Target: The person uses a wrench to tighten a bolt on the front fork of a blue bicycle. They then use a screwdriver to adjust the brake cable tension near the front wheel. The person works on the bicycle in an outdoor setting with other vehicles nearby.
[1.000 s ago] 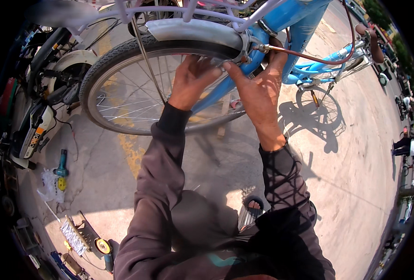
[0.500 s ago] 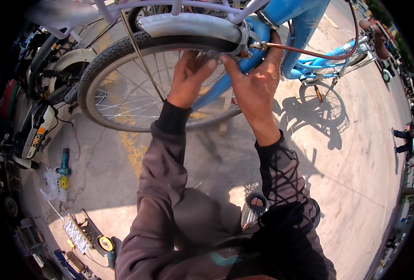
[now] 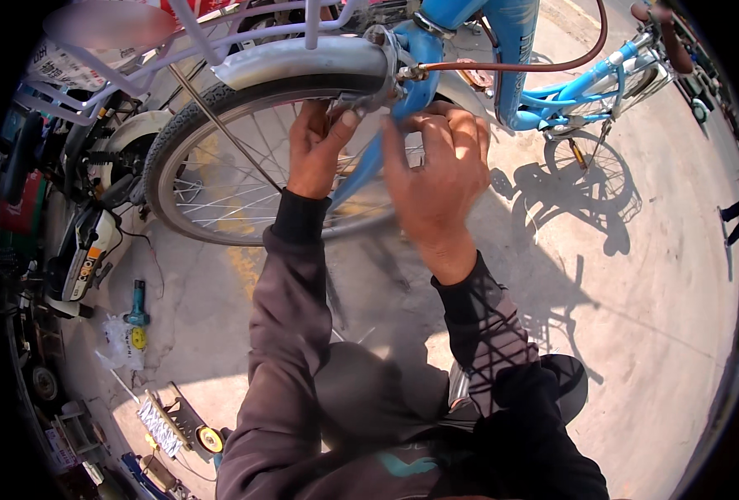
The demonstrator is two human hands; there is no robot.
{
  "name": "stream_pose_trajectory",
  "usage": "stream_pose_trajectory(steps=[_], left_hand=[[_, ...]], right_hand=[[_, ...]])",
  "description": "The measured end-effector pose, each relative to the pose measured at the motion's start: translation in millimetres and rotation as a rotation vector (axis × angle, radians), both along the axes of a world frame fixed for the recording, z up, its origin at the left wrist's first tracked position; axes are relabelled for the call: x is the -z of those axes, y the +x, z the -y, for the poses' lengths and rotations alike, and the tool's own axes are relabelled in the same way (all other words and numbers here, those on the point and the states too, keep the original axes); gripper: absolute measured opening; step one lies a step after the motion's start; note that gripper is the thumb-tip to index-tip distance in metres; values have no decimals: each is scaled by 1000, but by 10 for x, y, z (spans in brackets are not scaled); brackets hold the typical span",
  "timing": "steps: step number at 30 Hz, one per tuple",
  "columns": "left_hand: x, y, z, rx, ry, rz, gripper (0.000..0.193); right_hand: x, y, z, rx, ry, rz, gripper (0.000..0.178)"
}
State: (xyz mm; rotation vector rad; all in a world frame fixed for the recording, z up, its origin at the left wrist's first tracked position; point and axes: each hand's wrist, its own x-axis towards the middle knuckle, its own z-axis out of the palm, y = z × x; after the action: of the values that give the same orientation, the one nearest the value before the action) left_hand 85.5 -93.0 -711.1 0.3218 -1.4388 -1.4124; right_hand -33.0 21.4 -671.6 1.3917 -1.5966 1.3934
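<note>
Below the fender, left hand pinches a grey part; right hand gapes beside the fork.

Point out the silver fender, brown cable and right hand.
Silver fender [image 3: 290, 65], head view: its curved outer face.
Brown cable [image 3: 474, 66], head view: its lower stretch.
Right hand [image 3: 442, 171], head view: back of the hand.
</note>
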Motion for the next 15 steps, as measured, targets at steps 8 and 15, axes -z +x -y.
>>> stream_pose_trajectory(steps=[8,15], left_hand=[[-33,-6,18,-1,-23,7,53],[22,38,0,-21,-17,22,54]], right_hand=[[51,107,118,160,63,-124,13],[-65,263,-118,-136,182,118,12]])
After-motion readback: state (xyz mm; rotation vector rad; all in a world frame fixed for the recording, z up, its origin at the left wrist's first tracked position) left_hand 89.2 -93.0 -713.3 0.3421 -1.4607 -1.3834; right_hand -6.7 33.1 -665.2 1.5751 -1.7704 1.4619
